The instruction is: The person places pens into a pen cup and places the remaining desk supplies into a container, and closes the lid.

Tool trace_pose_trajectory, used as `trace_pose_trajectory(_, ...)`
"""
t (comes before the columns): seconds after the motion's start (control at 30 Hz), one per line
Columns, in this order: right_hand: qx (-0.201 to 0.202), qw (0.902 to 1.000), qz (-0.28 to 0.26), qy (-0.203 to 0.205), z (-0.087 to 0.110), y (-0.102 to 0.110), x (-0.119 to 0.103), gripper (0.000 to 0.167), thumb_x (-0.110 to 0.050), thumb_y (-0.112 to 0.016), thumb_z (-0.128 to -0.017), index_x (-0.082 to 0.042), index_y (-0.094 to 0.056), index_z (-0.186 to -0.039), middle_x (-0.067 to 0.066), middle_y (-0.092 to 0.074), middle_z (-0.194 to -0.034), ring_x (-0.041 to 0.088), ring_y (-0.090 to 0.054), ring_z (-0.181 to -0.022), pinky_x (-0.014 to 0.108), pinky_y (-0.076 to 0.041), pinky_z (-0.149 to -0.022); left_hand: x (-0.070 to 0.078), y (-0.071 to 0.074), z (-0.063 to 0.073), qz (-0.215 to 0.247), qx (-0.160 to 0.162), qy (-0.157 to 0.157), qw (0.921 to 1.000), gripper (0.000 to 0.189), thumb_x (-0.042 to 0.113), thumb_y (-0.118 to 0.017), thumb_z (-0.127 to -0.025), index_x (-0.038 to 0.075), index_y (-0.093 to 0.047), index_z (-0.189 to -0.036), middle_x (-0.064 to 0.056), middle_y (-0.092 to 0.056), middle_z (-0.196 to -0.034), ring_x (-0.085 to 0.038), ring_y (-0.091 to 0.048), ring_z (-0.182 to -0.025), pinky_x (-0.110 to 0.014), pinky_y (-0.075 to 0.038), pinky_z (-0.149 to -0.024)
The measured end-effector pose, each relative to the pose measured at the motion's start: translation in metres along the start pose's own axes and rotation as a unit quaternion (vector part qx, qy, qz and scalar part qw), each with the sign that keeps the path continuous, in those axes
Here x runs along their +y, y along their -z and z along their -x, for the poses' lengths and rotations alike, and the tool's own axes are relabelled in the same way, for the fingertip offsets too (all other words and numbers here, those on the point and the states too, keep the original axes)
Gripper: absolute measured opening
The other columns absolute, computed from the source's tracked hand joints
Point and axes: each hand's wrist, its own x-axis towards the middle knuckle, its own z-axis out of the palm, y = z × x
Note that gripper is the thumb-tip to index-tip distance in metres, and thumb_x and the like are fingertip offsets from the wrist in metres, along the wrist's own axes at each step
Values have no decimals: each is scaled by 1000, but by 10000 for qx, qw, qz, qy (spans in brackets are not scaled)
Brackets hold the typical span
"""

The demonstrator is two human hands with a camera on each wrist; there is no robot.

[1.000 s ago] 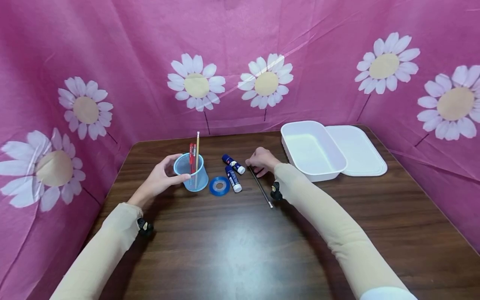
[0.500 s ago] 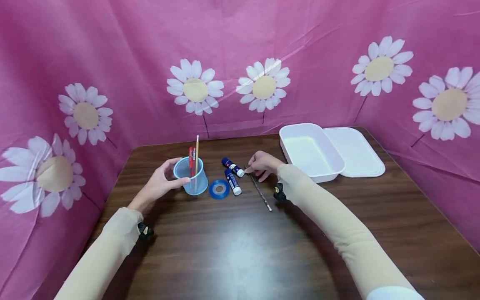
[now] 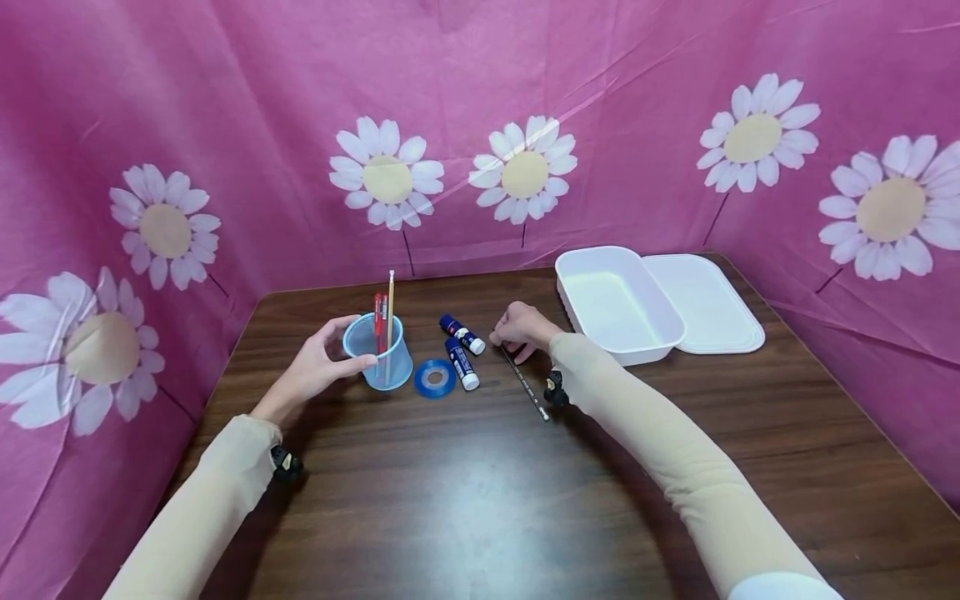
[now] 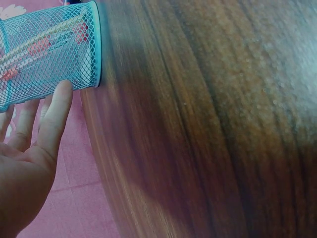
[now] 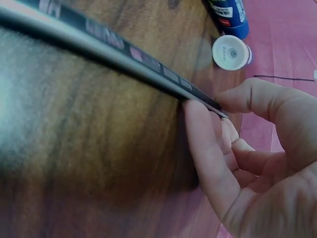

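My left hand (image 3: 318, 360) grips a light blue mesh pen cup (image 3: 390, 372) from its left side, thumb at the front. Two red pens (image 3: 380, 317) and a yellow pencil (image 3: 391, 304) stand in the cup. The left wrist view shows the thumb against the mesh near the cup's base (image 4: 96, 47), with the other fingers partly hidden behind it. My right hand (image 3: 525, 327) pinches the far end of a dark printed pencil (image 3: 527, 385) between thumb and fingers. That pencil slants toward me, its white-tipped end nearest. The right wrist view shows the pinch close up on the pencil (image 5: 124, 52).
Two blue-and-white glue sticks (image 3: 461, 335) and a roll of blue tape (image 3: 422, 385) lie between the hands. To the right stands a white plastic box (image 3: 573, 308), with its lid (image 3: 720, 333) beside it. A pink flowered cloth (image 3: 450, 75) hangs behind the wooden table (image 3: 390, 500).
The dark pencil has turned slightly in the right fingers, its printing now showing. The left hand and cup keep their place; the whole head view has shifted a little.
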Motion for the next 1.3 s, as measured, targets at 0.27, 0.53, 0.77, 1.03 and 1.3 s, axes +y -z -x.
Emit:
trace_pose_trajectory(0.27,11,9999,-141,35,-4,5,7,18,-13,-71,-88,-3,-65,-74,6,-58,-79,20,-58,-70,39,-61,-60,1,-1,-2,27,-48,25,10000,71,26,-81,-90,15,-44,-149,-17,-59,-128,-28,-61,-101,-38,-59,-78)
trace_pose_trajectory(0.53,-459,9964,-710,-87,-7,18,8,16,-12,-64,-92,1,-69,-99,13,-64,-104,26,-63,-86,40,-61,-70,0,0,-2,-20,-10,-33,10000,71,25,-80,-90,15,-43,-150,-17,-59,-128,-27,-61,-101,-36,-58,-77)
trace_pose_trajectory(0.77,-1016,9819,-1589,-195,-11,23,8,38,-16,-60,-99,4,-57,-132,18,-55,-126,29,-62,-100,42,-61,-77,-2,-1,0,81,-25,32,10000,73,24,-81,-90,14,-42,-151,-17,-58,-130,-26,-62,-99,-35,-59,-77)
trace_pose_trajectory(1.03,-1533,9676,-2005,68,-6,29,-8,44,-18,-51,-107,3,-46,-145,23,-56,-134,31,-65,-102,47,-59,-82,1,0,1,17,40,-16,10000,72,25,-82,-89,13,-43,-149,-16,-59,-128,-24,-61,-99,-30,-57,-75)
trace_pose_trajectory(1.3,-1914,9584,-2092,326,7,31,-31,48,-13,-52,-106,5,-39,-148,28,-51,-142,32,-66,-104,47,-59,-84,-1,0,0,-52,39,-49,10000,72,26,-81,-90,14,-43,-149,-14,-59,-128,-24,-60,-101,-29,-55,-78)
